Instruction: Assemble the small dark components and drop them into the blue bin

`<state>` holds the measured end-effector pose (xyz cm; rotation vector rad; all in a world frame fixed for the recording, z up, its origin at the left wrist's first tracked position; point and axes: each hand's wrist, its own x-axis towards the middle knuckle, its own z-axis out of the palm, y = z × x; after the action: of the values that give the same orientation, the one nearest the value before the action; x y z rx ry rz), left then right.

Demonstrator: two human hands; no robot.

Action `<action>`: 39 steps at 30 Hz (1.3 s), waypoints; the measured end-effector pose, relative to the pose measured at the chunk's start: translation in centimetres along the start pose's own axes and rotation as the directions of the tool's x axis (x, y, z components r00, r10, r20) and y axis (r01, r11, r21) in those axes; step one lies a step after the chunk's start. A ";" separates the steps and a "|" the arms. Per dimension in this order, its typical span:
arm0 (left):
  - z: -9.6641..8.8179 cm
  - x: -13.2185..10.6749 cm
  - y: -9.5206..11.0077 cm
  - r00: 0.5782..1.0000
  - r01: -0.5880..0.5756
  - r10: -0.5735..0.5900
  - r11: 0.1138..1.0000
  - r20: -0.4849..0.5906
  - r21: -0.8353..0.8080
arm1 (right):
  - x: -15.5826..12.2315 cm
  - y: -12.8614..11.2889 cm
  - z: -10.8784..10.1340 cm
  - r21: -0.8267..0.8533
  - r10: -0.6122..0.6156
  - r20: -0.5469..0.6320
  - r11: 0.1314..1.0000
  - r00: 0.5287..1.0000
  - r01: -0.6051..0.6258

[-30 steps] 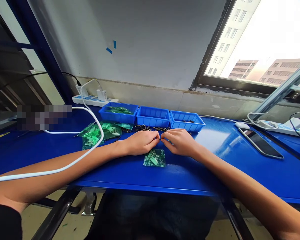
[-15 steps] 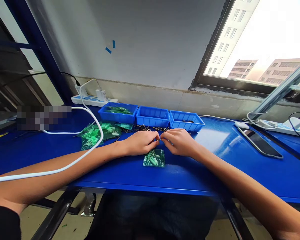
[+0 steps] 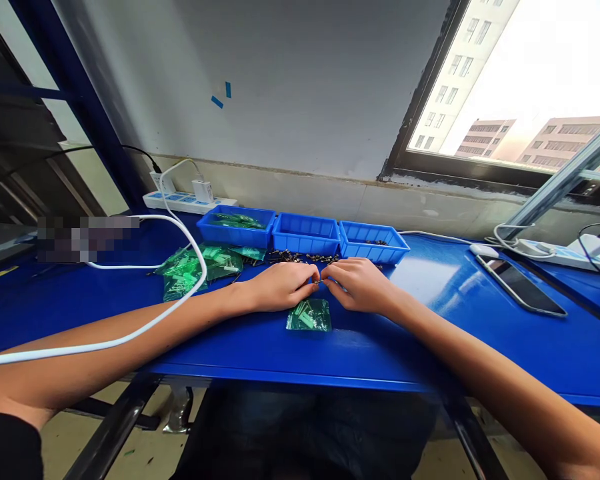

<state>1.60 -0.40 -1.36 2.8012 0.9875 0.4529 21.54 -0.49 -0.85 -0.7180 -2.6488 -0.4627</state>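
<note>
A thin part [image 3: 321, 281], too small to make out in detail, sits pinched between the fingertips of both hands, directly behind the small green packet [image 3: 309, 315] that lies flat on the blue tabletop [image 3: 430, 327]. Its long axis appears to run left to right, so one end goes into each grip and neither hand is nearer than the other. The left hand [image 3: 280, 287] is curled, with the thumb and forefinger closed on the part's left end and the other fingers tucked under; it rests just behind and to the left of the packet. The right hand [image 3: 360, 287] mirrors it just behind and to the right of the packet, its fingertips closed on the other end. The two sets of fingertips almost touch. Farther behind the packet lies a scatter of small dark parts [image 3: 300, 256], and behind that stands a row of three blue bins, the middle bin [image 3: 306, 235] straight behind the packet. A heap of green packets [image 3: 195, 267] lies to the packet's left and back, crossed by a white cable [image 3: 180, 300]. Well off to the packet's right lies a phone [image 3: 523, 285].
</note>
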 end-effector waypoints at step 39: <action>-0.1 0.0 0.0 0.999 -0.021 0.019 0.999 0.030 0.050 | 0.3 -0.4 -0.4 0.032 0.034 0.100 0.999 0.994 -0.038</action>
<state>1.56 -0.37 -1.22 2.8563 0.9794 0.3934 21.19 -0.82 -0.50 -0.7967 -2.7239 -0.3806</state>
